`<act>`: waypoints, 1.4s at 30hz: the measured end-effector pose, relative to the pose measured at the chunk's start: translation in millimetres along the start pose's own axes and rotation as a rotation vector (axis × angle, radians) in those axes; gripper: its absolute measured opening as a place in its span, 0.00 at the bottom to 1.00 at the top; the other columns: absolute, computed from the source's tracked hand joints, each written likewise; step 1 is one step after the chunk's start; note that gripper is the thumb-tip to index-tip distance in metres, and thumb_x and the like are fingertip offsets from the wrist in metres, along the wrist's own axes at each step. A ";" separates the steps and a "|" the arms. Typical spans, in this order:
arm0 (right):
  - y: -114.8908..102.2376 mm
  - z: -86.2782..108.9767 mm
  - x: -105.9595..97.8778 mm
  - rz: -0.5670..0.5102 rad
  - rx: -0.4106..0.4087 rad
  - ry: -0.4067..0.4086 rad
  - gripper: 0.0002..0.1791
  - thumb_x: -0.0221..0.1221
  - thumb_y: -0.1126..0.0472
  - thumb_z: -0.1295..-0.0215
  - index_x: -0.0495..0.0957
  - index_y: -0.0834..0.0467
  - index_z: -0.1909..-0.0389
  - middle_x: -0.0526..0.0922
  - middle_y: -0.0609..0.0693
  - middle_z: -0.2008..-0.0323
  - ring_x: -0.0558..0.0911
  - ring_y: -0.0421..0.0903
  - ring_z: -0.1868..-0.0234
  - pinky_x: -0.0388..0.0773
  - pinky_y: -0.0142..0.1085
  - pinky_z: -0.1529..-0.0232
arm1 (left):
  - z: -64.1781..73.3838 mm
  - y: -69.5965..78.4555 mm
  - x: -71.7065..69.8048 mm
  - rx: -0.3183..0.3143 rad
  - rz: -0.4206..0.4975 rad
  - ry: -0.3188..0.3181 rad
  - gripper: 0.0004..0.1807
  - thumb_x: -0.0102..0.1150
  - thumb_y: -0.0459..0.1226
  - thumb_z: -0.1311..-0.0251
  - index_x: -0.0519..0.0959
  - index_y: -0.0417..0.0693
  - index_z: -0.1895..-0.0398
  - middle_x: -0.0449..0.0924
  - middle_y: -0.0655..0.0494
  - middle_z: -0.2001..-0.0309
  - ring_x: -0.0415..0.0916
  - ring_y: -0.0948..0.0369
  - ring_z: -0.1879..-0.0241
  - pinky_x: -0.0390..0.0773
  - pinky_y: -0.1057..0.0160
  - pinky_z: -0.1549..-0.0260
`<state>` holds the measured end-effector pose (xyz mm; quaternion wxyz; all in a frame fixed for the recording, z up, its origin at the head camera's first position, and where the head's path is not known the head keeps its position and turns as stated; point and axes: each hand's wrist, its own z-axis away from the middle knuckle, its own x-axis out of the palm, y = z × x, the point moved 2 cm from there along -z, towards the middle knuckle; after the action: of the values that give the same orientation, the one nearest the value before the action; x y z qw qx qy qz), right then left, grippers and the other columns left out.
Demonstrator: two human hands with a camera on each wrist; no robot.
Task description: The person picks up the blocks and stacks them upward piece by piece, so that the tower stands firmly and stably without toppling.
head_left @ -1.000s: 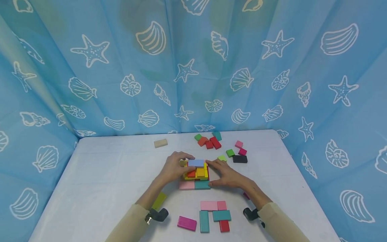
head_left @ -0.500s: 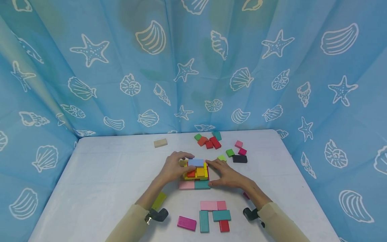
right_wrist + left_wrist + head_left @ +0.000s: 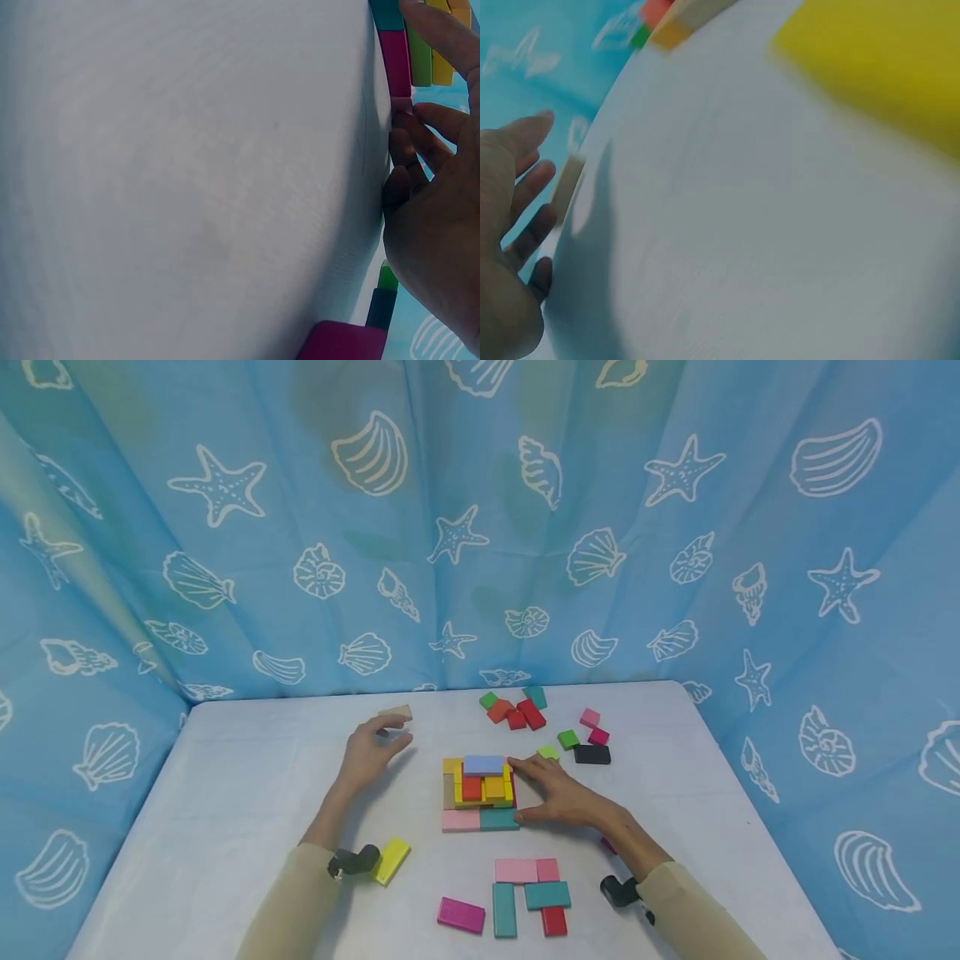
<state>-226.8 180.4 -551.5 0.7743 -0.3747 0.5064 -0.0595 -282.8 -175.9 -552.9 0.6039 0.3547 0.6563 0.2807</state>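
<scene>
My left hand is in the air over the back left of the table, fingers loosely bent and holding nothing. Its fingertips overlap a beige block in the head view; whether they touch cannot be told. At the centre stands a layered stack of blocks, with red and orange blocks inside a yellow frame and a light blue block on top. My right hand stays at the stack's right side. Its index finger rests by the back right corner and its thumb at the teal block in the bottom layer.
Red, orange, green and teal blocks cluster at the back. A black block lies right of the stack. In front are a yellow block, a magenta block, a pink block and teal blocks.
My left hand has let go of the light blue block on the stack and moved left and back to the beige block. My right hand has stayed in place.
</scene>
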 end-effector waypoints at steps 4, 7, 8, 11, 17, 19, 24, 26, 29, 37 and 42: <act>-0.1 -0.3 -0.1 0.010 -0.005 0.001 0.56 0.73 0.38 0.51 0.55 0.35 0.22 0.64 0.47 0.29 0.58 0.54 0.25 0.68 0.64 0.36 | -6.2 -13.5 -16.9 -0.023 -0.039 0.057 0.27 0.67 0.45 0.36 0.75 0.46 0.36 0.83 0.47 0.46 0.74 0.48 0.39 0.67 0.46 0.35; -0.2 -0.6 -0.4 0.017 -0.005 0.001 0.56 0.73 0.38 0.51 0.54 0.35 0.22 0.65 0.47 0.30 0.59 0.53 0.26 0.68 0.63 0.36 | -10.5 -17.7 -22.3 -0.047 -0.075 0.073 0.30 0.67 0.45 0.36 0.73 0.43 0.34 0.83 0.44 0.47 0.73 0.45 0.39 0.67 0.44 0.36; -0.4 -0.5 -0.6 0.016 -0.005 0.001 0.56 0.72 0.38 0.51 0.54 0.35 0.22 0.65 0.47 0.30 0.59 0.53 0.26 0.68 0.63 0.36 | -11.9 -19.0 -22.7 -0.060 -0.097 0.073 0.31 0.67 0.45 0.36 0.73 0.43 0.33 0.82 0.43 0.47 0.74 0.45 0.40 0.67 0.43 0.37; -0.9 -0.3 -0.8 0.015 -0.002 -0.002 0.56 0.73 0.38 0.51 0.55 0.36 0.22 0.65 0.47 0.30 0.59 0.53 0.26 0.68 0.63 0.36 | -15.4 -22.9 -20.5 -0.099 -0.169 0.069 0.32 0.66 0.45 0.36 0.71 0.43 0.31 0.81 0.42 0.47 0.74 0.45 0.42 0.68 0.41 0.39; -1.8 -0.5 -0.6 0.010 0.001 0.000 0.56 0.73 0.39 0.51 0.55 0.36 0.22 0.65 0.47 0.30 0.59 0.53 0.26 0.68 0.63 0.36 | -17.1 -23.0 -14.0 -0.108 -0.289 0.075 0.27 0.66 0.46 0.36 0.77 0.46 0.36 0.80 0.44 0.48 0.73 0.45 0.45 0.66 0.38 0.42; -1.6 -0.6 -0.2 0.010 0.003 -0.001 0.56 0.73 0.39 0.51 0.55 0.35 0.22 0.65 0.47 0.30 0.59 0.53 0.26 0.68 0.63 0.36 | -15.7 -21.1 -12.9 -0.112 -0.293 0.090 0.24 0.67 0.46 0.37 0.79 0.47 0.40 0.80 0.44 0.49 0.73 0.45 0.45 0.65 0.37 0.43; -0.6 -1.3 0.3 0.010 0.006 0.001 0.56 0.73 0.38 0.52 0.55 0.34 0.22 0.64 0.47 0.29 0.58 0.53 0.25 0.68 0.64 0.36 | -10.4 -18.8 -10.9 -0.104 -0.276 0.115 0.23 0.67 0.48 0.38 0.81 0.48 0.44 0.82 0.47 0.49 0.75 0.46 0.47 0.65 0.38 0.42; -0.2 -1.3 0.3 0.006 0.005 0.002 0.56 0.73 0.38 0.52 0.55 0.35 0.22 0.65 0.47 0.29 0.58 0.54 0.25 0.68 0.64 0.36 | -7.7 -18.2 -10.5 -0.085 -0.253 0.122 0.22 0.67 0.48 0.38 0.81 0.47 0.44 0.84 0.48 0.50 0.76 0.47 0.48 0.67 0.40 0.43; 0.4 -1.7 0.4 0.005 0.003 0.003 0.56 0.73 0.38 0.52 0.55 0.34 0.22 0.64 0.47 0.29 0.58 0.53 0.25 0.68 0.64 0.36 | -2.1 -16.6 -10.7 -0.064 -0.193 0.133 0.21 0.68 0.46 0.40 0.82 0.47 0.46 0.86 0.49 0.52 0.78 0.49 0.50 0.71 0.46 0.46; 0.1 -0.6 0.8 -0.005 0.004 -0.001 0.56 0.73 0.38 0.52 0.55 0.35 0.22 0.64 0.48 0.28 0.58 0.54 0.25 0.67 0.64 0.36 | 26.4 11.3 -6.8 -0.014 -0.024 0.117 0.18 0.70 0.45 0.42 0.85 0.55 0.48 0.85 0.59 0.54 0.76 0.58 0.56 0.71 0.58 0.61; 1.7 -1.3 1.1 0.009 0.007 0.003 0.55 0.73 0.37 0.52 0.55 0.33 0.22 0.63 0.46 0.28 0.58 0.53 0.25 0.67 0.63 0.35 | 54.2 42.9 -2.2 0.062 -0.006 0.043 0.17 0.71 0.47 0.42 0.85 0.62 0.49 0.83 0.66 0.55 0.74 0.61 0.55 0.71 0.54 0.54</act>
<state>-227.8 180.5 -553.7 0.7751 -0.3695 0.5092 -0.0583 -223.5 -155.6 -523.5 0.5792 0.3652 0.6784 0.2662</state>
